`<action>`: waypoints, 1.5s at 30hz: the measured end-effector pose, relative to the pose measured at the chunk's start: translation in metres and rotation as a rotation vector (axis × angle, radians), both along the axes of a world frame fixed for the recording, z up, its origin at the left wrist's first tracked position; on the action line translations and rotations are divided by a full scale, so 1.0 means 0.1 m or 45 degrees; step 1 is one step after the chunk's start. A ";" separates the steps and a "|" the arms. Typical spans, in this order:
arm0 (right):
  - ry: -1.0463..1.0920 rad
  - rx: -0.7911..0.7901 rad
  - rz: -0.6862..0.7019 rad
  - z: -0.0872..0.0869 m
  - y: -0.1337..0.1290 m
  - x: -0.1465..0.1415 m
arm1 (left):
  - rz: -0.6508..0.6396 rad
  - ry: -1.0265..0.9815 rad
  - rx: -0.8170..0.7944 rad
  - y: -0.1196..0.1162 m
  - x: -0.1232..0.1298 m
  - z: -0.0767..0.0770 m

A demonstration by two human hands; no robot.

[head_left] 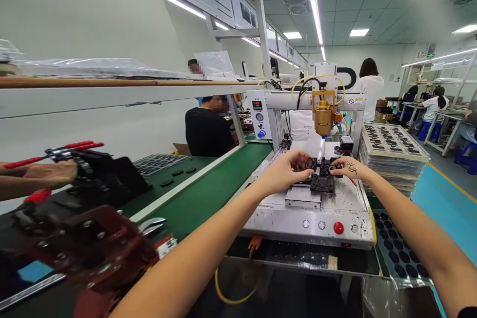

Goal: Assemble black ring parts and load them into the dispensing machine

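Observation:
My left hand (286, 173) is closed, thumb and fingers around a small round black part (310, 163) at the left side of a black fixture (322, 183). From the other side, my right hand (349, 167) reaches in with its fingertips pinched together at the fixture's right edge. What lies between those right fingertips is too small to make out. The fixture sits on the bed of a white benchtop machine (274, 218). Above and behind my hands hangs the machine's brass-coloured head (323, 118).
A red stop button (338, 228) is on the machine's front. Stacked trays (395, 146) stand right, above a sheet of black discs (398, 248). A green conveyor (208, 194) runs left. Another person's hands (52, 174) work at red-handled toggle clamps (80, 145) on the far left.

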State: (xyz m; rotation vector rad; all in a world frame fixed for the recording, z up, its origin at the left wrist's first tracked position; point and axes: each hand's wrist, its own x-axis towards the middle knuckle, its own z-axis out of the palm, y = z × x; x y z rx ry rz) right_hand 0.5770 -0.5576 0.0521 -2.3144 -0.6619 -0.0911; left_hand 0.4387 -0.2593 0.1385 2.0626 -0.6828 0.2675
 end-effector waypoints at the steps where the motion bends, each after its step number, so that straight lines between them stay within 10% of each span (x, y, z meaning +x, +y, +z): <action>1: -0.008 -0.018 -0.008 0.00 -0.01 -0.01 | 0.008 0.012 -0.011 0.04 -0.05 -0.02; 22: -0.165 -0.236 -0.169 0.00 0.10 -0.24 | 0.066 0.157 -0.059 0.45 -0.55 -0.39; 31: -0.156 -0.184 -0.074 0.03 0.15 -0.17 | 0.080 0.207 -0.055 0.52 -0.70 -0.39; 45: -0.413 0.013 -0.380 0.04 0.23 -0.50 | 0.117 0.135 -0.128 0.52 -1.08 -0.49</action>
